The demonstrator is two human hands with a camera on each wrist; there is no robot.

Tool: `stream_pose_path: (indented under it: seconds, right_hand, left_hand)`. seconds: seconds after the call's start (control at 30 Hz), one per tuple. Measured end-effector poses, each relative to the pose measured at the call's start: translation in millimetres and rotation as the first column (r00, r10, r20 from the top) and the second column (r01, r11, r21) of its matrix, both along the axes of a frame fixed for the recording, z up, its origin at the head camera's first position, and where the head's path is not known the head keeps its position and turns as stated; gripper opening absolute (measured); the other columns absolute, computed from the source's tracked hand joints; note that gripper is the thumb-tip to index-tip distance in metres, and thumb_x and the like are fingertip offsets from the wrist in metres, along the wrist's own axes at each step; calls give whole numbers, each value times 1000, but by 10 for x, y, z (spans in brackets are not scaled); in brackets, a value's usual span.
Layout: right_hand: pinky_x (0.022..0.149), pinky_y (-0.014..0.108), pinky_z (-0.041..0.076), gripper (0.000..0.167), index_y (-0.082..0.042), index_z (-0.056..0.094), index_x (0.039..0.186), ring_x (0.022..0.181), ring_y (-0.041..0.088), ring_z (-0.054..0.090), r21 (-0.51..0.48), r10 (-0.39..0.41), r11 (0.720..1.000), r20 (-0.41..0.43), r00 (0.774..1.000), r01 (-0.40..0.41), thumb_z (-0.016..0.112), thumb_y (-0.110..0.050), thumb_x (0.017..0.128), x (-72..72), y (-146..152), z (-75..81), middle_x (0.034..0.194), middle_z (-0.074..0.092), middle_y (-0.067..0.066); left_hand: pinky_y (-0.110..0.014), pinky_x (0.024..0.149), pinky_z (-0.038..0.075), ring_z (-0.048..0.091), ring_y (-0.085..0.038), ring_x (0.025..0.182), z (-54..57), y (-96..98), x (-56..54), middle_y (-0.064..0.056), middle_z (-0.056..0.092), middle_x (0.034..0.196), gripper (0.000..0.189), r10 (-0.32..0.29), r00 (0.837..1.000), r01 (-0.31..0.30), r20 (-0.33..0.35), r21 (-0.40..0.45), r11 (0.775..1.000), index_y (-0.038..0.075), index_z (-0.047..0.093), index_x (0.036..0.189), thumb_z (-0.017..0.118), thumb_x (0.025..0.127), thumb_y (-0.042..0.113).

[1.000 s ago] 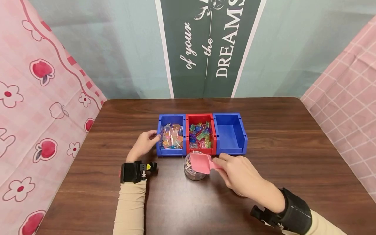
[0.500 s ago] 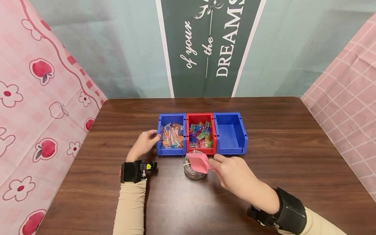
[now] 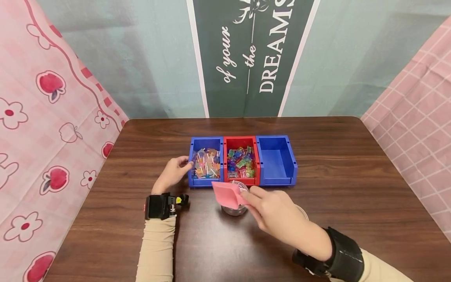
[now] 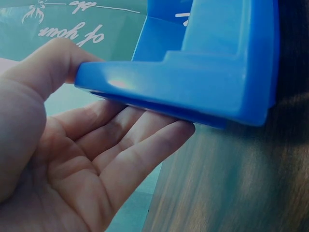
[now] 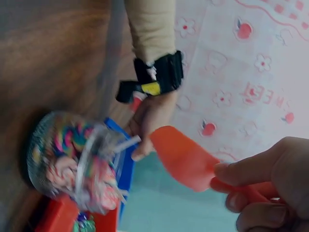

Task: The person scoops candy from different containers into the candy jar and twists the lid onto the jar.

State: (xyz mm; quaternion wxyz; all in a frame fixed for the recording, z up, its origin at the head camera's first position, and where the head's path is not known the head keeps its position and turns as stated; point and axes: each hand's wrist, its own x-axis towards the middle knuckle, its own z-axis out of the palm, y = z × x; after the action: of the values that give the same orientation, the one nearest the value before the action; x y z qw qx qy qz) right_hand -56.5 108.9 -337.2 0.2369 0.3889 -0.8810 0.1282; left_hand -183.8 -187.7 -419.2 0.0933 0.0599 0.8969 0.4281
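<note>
My right hand point(image 3: 278, 213) grips the handle of a pink scoop point(image 3: 226, 195), fingers curled round it. The scoop's blade is above and slightly left of a clear round jar point(image 3: 234, 212), hiding part of its mouth. Swirled lollipops point(image 5: 65, 171) with white sticks fill the jar in the right wrist view. My left hand point(image 3: 171, 175) holds the side wall of the left blue bin point(image 3: 206, 182), with the thumb on its rim and the fingers against the outside. Small lollipops point(image 3: 207, 162) lie in that bin.
Right of the left bin stand a red bin point(image 3: 241, 181) of wrapped candies point(image 3: 241, 160) and another blue bin point(image 3: 276, 181) with nothing in it. A clear round rim point(image 3: 303, 212) shows partly behind my right wrist. Fabric backdrops point(image 3: 141, 58) surround the wooden table point(image 3: 334, 164).
My right hand and the scoop have moved left across the jar's mouth. A round rim has come into sight behind the right wrist. My left hand has stayed on the bin.
</note>
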Motion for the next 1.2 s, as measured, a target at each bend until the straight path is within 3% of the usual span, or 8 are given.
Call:
stream_pose_path:
  seconds: [0.23,0.4,0.47,0.67,0.73,0.9,1.03,1.2]
  right_hand:
    - [40,18,33,37,-10,69,94,44,7,42,52,65,997,-109,992,-60,34,-17,102,2,-111,-140,80,61,-2]
    - [39,18,27,10,-10,69,94,42,7,36,71,-19,997,-106,994,27,62,-10,87,11,-93,-91,78,61,-2]
    - [40,17,23,24,-9,69,94,42,7,33,75,-56,995,-101,993,63,76,-7,72,10,-71,-63,75,59,-2]
    - [42,17,21,26,-10,68,91,43,7,32,50,-119,991,-72,990,123,81,-10,69,11,-4,-33,69,54,-2]
    - [41,17,25,9,-10,70,93,43,6,33,23,-93,995,-70,993,95,69,-16,86,35,2,-21,70,55,-2]
    - [42,16,32,55,-7,72,96,44,4,34,-35,8,999,-57,998,-10,23,-33,103,146,-52,-38,72,58,-3]
    - [46,15,38,43,-9,69,92,49,2,44,-35,34,999,76,997,-32,36,-34,102,230,-119,-77,72,62,-5]
    - [49,12,33,17,-15,64,82,54,-2,40,-34,11,999,265,964,-2,61,-28,93,272,-180,-156,62,54,-11]
  left_hand:
    - [-44,92,52,62,-25,98,14,2,4,-23,67,115,39,1,1000,-1,7,5,1000,-6,56,127,52,97,19]
    - [-45,94,51,61,-27,101,18,-2,7,-23,66,116,39,-6,1000,6,1,1,1000,-6,57,127,51,97,19]
    - [-46,95,51,61,-27,102,18,-7,8,-23,66,117,39,-8,1000,8,-4,-2,1000,-6,57,127,51,97,19]
    - [-46,94,51,61,-28,101,25,-10,8,-24,66,115,38,-15,1000,14,-27,-11,1000,-7,57,126,51,97,18]
    - [-46,94,51,62,-28,101,27,-10,7,-24,66,116,39,-19,999,19,-28,-17,1000,-7,57,126,51,98,18]
    - [-47,94,51,62,-29,102,31,-3,10,-24,66,117,40,-18,1000,18,-17,-12,1000,-7,56,128,51,98,20]
    - [-46,93,51,61,-28,101,27,5,4,-24,66,116,41,-14,1000,14,-14,-8,1000,-7,56,127,51,97,20]
    - [-46,93,51,62,-29,102,25,7,4,-24,66,116,40,-8,1000,8,-16,-2,1000,-7,57,127,51,97,20]
